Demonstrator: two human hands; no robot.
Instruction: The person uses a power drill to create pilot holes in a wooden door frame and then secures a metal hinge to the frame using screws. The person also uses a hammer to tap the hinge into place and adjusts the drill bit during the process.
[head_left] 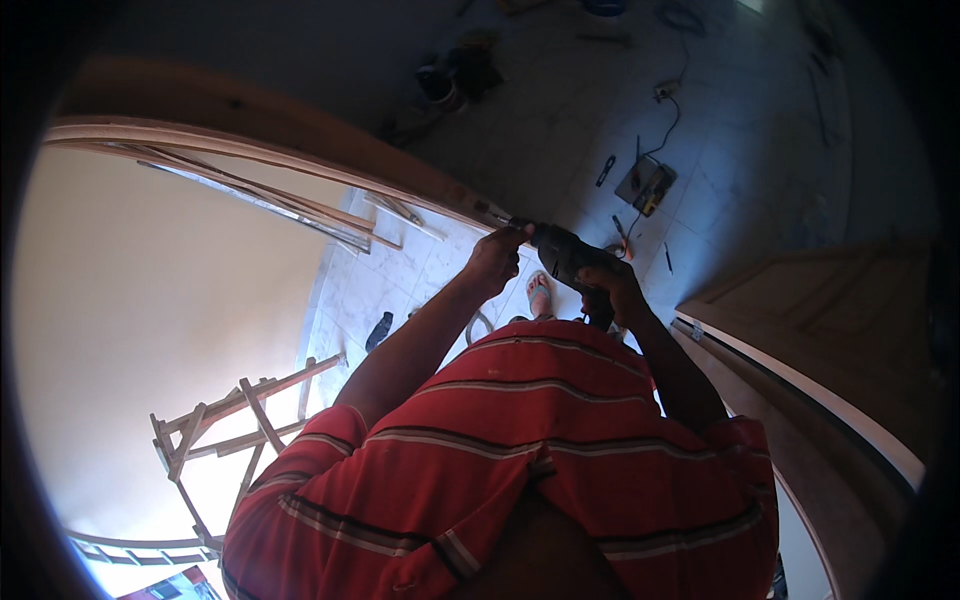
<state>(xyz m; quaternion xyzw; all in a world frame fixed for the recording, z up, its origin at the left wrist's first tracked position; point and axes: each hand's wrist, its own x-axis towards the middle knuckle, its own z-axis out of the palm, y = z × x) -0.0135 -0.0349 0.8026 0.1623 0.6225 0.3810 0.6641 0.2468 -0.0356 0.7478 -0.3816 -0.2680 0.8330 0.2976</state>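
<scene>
A dark power drill is held in front of my chest, its nose pointing left toward a wooden door frame. My right hand is wrapped round its handle. The fingers of my left hand are closed at the front end of the drill, by the chuck. A thin bit reaches from there to the edge of the frame. Shadow hides whether its tip touches the wood.
A wooden trestle stands at the left. Long wood strips lean by the pale wall. Ahead on the tiled floor lie a flat board with tools, a cable and loose hand tools. A wooden door panel is at the right.
</scene>
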